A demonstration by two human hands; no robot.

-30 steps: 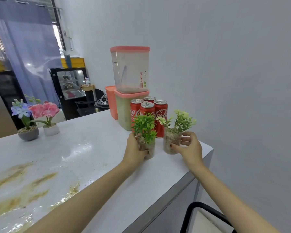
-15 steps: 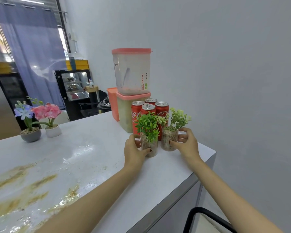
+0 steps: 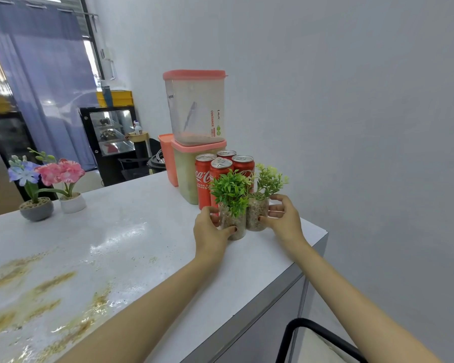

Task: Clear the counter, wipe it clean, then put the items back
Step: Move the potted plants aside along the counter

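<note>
Two small plants in pebble-filled glass jars stand side by side near the right end of the white counter [image 3: 147, 237]. My left hand [image 3: 210, 231] grips the dark green plant's jar [image 3: 233, 226]. My right hand [image 3: 283, 221] holds the pale green plant's jar [image 3: 257, 216], thumb in front, fingers loosely spread behind. Both jars rest on the counter, touching each other, right in front of several red cola cans [image 3: 207, 179]. Brown smeared stains [image 3: 45, 292] cover the counter's near left part.
Behind the cans stand stacked pink-lidded containers [image 3: 194, 108], with one more pink container [image 3: 167, 158] at the back. Two potted flowers, blue [image 3: 34, 205] and pink [image 3: 72, 200], sit at the far left. The counter's right edge is close to the jars. A black chair frame [image 3: 299, 334] is below right.
Both hands have slid the two plant jars together and back toward the cola cans. The jars, apart before, now touch.
</note>
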